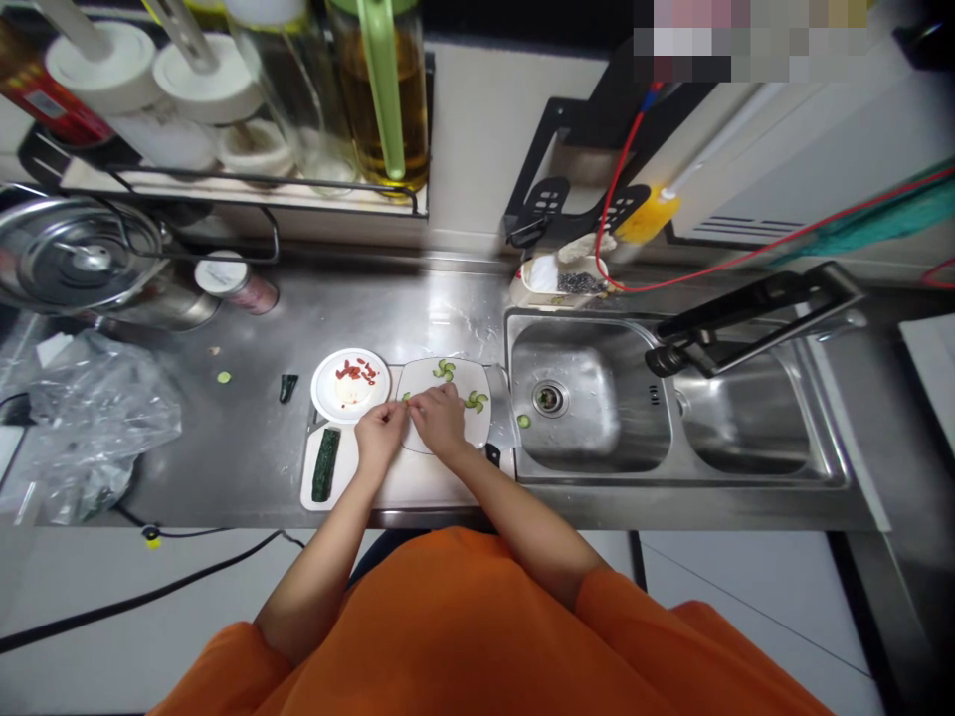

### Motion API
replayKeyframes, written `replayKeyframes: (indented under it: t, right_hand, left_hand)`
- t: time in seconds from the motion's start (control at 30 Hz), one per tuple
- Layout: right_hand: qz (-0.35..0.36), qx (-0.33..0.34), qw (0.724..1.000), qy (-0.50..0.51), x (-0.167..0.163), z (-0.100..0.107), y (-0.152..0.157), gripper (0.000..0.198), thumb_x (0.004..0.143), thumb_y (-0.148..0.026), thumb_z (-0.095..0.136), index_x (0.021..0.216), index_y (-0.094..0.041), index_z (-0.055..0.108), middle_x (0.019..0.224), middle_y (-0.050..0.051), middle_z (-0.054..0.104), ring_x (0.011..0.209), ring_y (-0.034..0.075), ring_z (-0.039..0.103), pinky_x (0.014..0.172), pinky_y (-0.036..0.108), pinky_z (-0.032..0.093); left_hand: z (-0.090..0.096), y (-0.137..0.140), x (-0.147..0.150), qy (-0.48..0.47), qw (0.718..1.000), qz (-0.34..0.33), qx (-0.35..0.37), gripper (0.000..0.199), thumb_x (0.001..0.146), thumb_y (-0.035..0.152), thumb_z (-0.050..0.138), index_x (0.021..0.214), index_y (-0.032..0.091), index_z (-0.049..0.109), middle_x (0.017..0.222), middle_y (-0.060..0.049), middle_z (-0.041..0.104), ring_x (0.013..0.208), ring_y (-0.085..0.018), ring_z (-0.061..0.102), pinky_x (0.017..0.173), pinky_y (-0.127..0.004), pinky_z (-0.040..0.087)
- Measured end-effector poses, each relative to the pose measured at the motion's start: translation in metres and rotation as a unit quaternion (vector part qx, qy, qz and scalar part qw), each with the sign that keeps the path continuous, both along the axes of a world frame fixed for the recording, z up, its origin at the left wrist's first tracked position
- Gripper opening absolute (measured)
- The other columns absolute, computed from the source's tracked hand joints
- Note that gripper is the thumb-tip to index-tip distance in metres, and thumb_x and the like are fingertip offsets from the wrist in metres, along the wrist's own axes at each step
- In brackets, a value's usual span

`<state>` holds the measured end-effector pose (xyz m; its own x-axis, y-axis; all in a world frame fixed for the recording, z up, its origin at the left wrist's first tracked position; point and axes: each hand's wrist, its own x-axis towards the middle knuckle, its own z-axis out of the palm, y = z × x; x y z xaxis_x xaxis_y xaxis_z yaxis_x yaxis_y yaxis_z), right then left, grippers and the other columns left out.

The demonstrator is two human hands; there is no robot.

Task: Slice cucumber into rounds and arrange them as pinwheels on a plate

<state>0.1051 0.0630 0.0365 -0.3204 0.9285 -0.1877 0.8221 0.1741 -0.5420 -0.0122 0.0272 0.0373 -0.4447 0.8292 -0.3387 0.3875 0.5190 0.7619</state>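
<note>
My left hand (382,434) and my right hand (442,420) meet over the left edge of a squarish white plate (477,380). The fingers of both are pinched together; whatever is between them is too small to make out. A bit of green shows just beyond the fingertips. On the plate lie green cucumber slices fanned into pinwheels, one at the top (444,371) and one at the right (476,401). A round white dish (350,410) with small red pieces sits to the left. Below it, a length of cucumber (325,465) rests on the white cutting board (348,487).
A knife (493,454) lies at the plate's right, partly hidden. Further right is a double steel sink (597,452) with a black faucet (746,308). A cucumber end (287,387), a plastic bag (111,408) and a lidded pot (168,298) stand left. Above hangs a condiment rack (246,196).
</note>
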Motion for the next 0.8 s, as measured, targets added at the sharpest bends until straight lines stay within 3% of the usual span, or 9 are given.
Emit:
replayKeyframes:
  t: [0.37,0.5,0.63,0.8]
  right_hand:
    - [-0.018,-0.001,1.000,0.014,0.001,-0.006,-0.002,0.020,0.091,-0.032,0.049,0.087,-0.022,0.066,0.094,0.005,0.063,0.102,0.024,0.039,0.070,0.031,0.028]
    - [-0.045,-0.021,0.999,0.010,0.000,-0.008,0.000,0.021,0.091,-0.032,0.049,0.087,-0.023,0.067,0.092,0.006,0.064,0.102,0.024,0.041,0.071,0.031,0.030]
    - [-0.056,-0.050,0.997,-0.016,-0.002,-0.009,0.004,0.022,0.091,-0.031,0.048,0.088,-0.023,0.068,0.091,0.006,0.064,0.101,0.024,0.042,0.072,0.031,0.032]
    - [-0.064,-0.065,0.996,-0.021,-0.007,-0.011,0.006,0.022,0.089,-0.032,0.049,0.087,-0.024,0.069,0.090,0.006,0.065,0.100,0.025,0.043,0.070,0.032,0.033]
  left_hand:
    - [-0.004,-0.001,-0.002,-0.006,0.999,-0.031,0.019,0.025,0.080,0.035,0.053,0.079,0.018,0.071,0.081,0.000,0.072,0.075,-0.015,0.061,0.075,-0.023,0.046]
    - [-0.009,-0.001,-0.009,0.057,0.996,-0.042,0.045,0.025,0.081,0.033,0.052,0.088,0.019,0.070,0.086,-0.003,0.070,0.079,-0.016,0.060,0.079,-0.028,0.046]
    - [-0.014,0.000,-0.016,0.137,0.977,-0.116,0.112,0.027,0.080,0.021,0.048,0.096,0.018,0.070,0.090,-0.007,0.067,0.090,-0.019,0.059,0.087,-0.033,0.045]
    - [-0.021,0.002,-0.016,0.160,0.963,-0.174,0.133,0.031,0.079,0.014,0.046,0.096,0.020,0.071,0.092,-0.008,0.063,0.093,-0.020,0.057,0.089,-0.035,0.044]
